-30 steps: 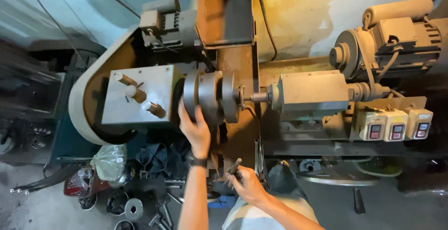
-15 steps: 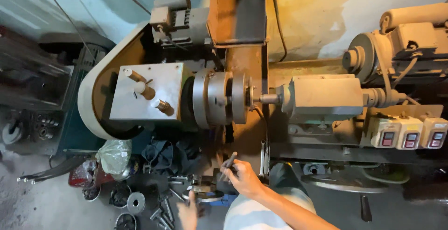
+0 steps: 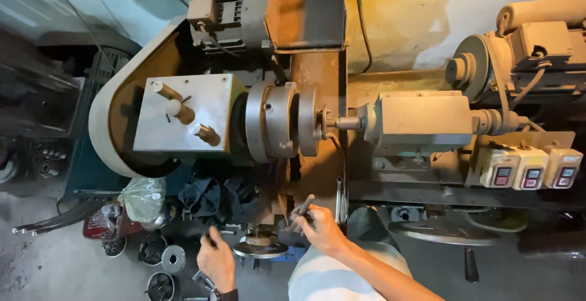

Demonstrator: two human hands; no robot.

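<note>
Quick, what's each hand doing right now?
Left hand: fingers curled, low among metal parts; grip cannot be told.
Right hand: closed on a dark metal tool.

**Switch boxes, a bag and a red pack**

Three pale, boxy switch housings (image 3: 528, 168) sit side by side on the machine's right end, each with a small dark window framed in red on its face. At lower left, below the belt guard, a crumpled clear plastic bag (image 3: 143, 198) with greenish contents rests on the floor. Touching it on the left lies what seems to be a red printed packet (image 3: 101, 220), too blurred to tell further.
</note>
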